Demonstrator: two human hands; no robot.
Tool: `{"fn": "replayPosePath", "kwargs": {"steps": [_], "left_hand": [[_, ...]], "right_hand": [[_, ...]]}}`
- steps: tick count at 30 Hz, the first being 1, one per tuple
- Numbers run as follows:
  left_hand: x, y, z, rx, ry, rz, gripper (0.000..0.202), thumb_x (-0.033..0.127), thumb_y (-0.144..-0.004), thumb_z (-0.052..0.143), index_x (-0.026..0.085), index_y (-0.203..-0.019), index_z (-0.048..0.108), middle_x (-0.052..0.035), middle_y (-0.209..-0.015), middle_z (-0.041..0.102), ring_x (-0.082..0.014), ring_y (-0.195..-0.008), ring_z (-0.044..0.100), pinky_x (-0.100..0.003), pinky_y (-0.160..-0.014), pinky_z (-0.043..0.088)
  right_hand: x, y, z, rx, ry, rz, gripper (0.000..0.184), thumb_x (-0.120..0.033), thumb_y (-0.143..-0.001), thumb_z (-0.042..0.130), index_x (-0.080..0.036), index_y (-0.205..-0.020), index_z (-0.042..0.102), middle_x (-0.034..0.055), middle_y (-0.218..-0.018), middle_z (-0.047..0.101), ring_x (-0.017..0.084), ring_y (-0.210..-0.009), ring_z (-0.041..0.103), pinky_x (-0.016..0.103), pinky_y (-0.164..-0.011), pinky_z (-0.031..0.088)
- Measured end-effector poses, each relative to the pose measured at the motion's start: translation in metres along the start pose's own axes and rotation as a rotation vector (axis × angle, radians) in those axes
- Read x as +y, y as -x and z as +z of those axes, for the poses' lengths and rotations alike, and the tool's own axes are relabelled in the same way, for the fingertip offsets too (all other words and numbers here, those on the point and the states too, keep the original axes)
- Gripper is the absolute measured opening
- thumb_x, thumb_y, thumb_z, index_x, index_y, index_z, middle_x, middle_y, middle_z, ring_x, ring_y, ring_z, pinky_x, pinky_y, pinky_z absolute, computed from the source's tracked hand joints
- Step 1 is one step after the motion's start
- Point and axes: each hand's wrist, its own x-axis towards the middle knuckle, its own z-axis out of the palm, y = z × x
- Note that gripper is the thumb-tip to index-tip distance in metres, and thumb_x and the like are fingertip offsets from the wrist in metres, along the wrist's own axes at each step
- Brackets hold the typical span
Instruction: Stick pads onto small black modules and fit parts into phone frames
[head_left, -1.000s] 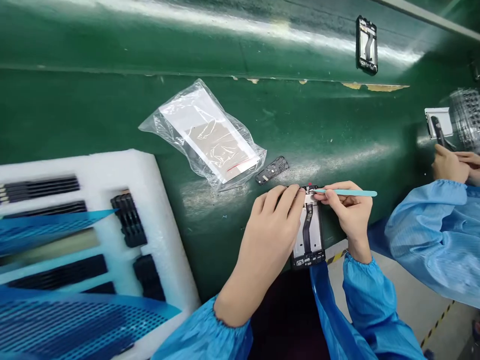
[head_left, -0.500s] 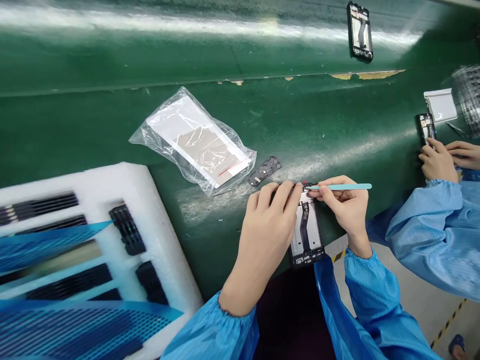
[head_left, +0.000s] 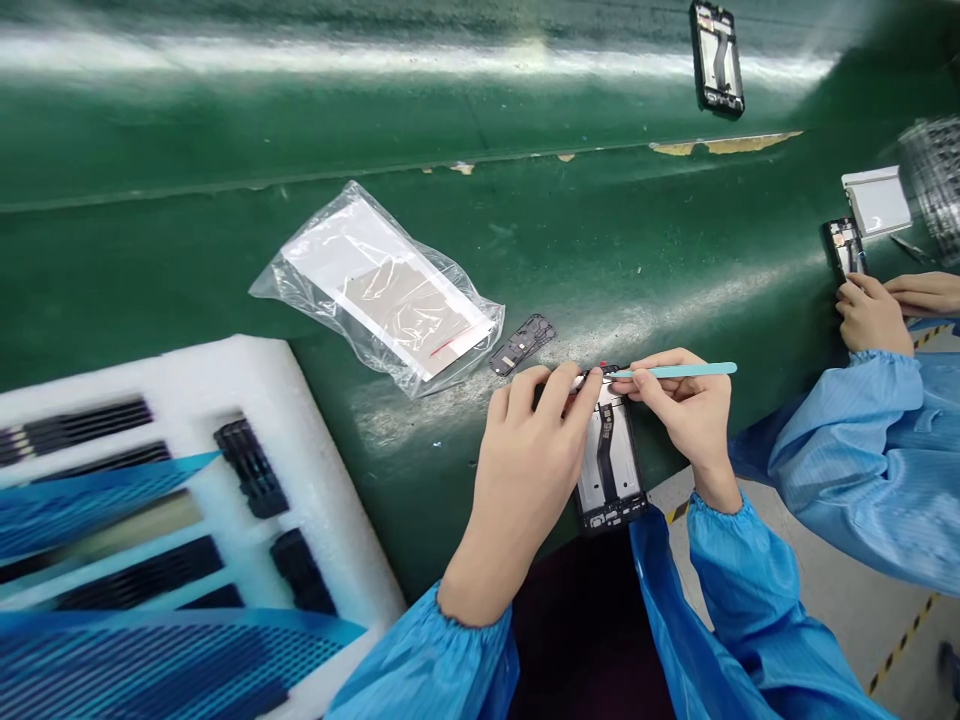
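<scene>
An opened phone body (head_left: 609, 465) with a black frame, silvery plate and dark ribbon cable lies at the front edge of the green bench. My left hand (head_left: 529, 460) lies over its upper left side, fingers bent round the edge and fingertips at the top end. Pinched in my right hand (head_left: 684, 410) are light-blue tweezers (head_left: 694, 370), held almost level, their tip at the phone's top end. My fingers partly hide that end, so the contact point is unclear. Just beyond my left hand lie dark perforated phone covers (head_left: 523, 345).
A clear plastic bag (head_left: 390, 290) with flat white and grey pieces lies beyond. White foam tray (head_left: 300, 430) with black parts and blue mesh stands left. Another opened phone (head_left: 718, 58) lies at the back. At right, a co-worker's hands (head_left: 874, 315) work on a phone (head_left: 844, 245).
The whole view has shifted slightly. My hands, the tweezers and the phone keep nearly the same places relative to one another.
</scene>
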Motion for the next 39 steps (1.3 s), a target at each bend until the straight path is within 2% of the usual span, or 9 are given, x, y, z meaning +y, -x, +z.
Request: {"fn": "replayPosePath", "kwargs": {"steps": [4, 13, 19, 25, 33, 39], "left_hand": [[-0.001, 0.000, 0.004, 0.000, 0.025, -0.018, 0.040, 0.005, -0.105, 0.053, 0.014, -0.139, 0.073, -0.0175, -0.129, 0.076, -0.0345, -0.111, 0.064, -0.046, -0.082, 0.053], [-0.004, 0.003, 0.006, -0.003, 0.141, -0.060, 0.046, 0.003, -0.104, 0.049, 0.016, -0.142, 0.072, -0.0190, -0.131, 0.074, -0.0348, -0.111, 0.061, -0.048, -0.084, 0.054], [-0.007, 0.005, 0.007, 0.002, 0.141, -0.064, 0.045, 0.004, -0.105, 0.050, 0.015, -0.142, 0.072, -0.0192, -0.131, 0.074, -0.0351, -0.113, 0.060, -0.047, -0.086, 0.053], [-0.008, 0.005, 0.007, -0.020, 0.179, -0.078, 0.047, 0.007, -0.104, 0.051, 0.020, -0.144, 0.072, -0.0193, -0.132, 0.073, -0.0353, -0.114, 0.062, -0.050, -0.089, 0.055], [-0.009, 0.005, 0.007, -0.016, 0.194, -0.073, 0.048, 0.005, -0.103, 0.051, 0.020, -0.144, 0.072, -0.0193, -0.133, 0.073, -0.0354, -0.114, 0.060, -0.050, -0.088, 0.055], [-0.011, 0.003, 0.007, -0.008, 0.245, -0.094, 0.043, 0.006, -0.106, 0.049, 0.021, -0.139, 0.072, -0.0162, -0.131, 0.072, -0.0328, -0.114, 0.060, -0.047, -0.088, 0.053]], "right_hand": [[0.000, 0.003, -0.001, 0.002, 0.018, -0.017, 0.029, -0.047, -0.094, 0.089, -0.020, -0.098, 0.079, 0.0065, -0.091, 0.085, 0.026, -0.083, 0.087, 0.033, -0.076, 0.076], [-0.002, 0.011, 0.003, 0.044, 0.163, -0.157, 0.015, -0.039, -0.098, 0.083, -0.024, -0.098, 0.080, 0.0032, -0.091, 0.084, 0.025, -0.084, 0.087, 0.032, -0.072, 0.075], [0.001, 0.011, 0.002, 0.018, 0.218, -0.194, 0.003, -0.028, -0.099, 0.078, -0.026, -0.100, 0.081, 0.0008, -0.095, 0.084, 0.023, -0.087, 0.086, 0.032, -0.076, 0.074], [-0.002, 0.013, 0.004, 0.040, 0.386, -0.339, 0.009, -0.024, -0.098, 0.074, -0.029, -0.099, 0.082, 0.0005, -0.095, 0.085, 0.023, -0.084, 0.084, 0.037, -0.076, 0.071], [-0.002, 0.011, 0.007, 0.044, 0.431, -0.407, 0.013, -0.024, -0.098, 0.070, -0.030, -0.097, 0.082, -0.0007, -0.093, 0.086, 0.021, -0.080, 0.083, 0.035, -0.074, 0.069], [-0.002, 0.011, 0.006, 0.031, 0.437, -0.473, 0.015, -0.021, -0.099, 0.069, -0.029, -0.099, 0.082, -0.0008, -0.092, 0.086, 0.020, -0.080, 0.083, 0.032, -0.072, 0.068]]}}
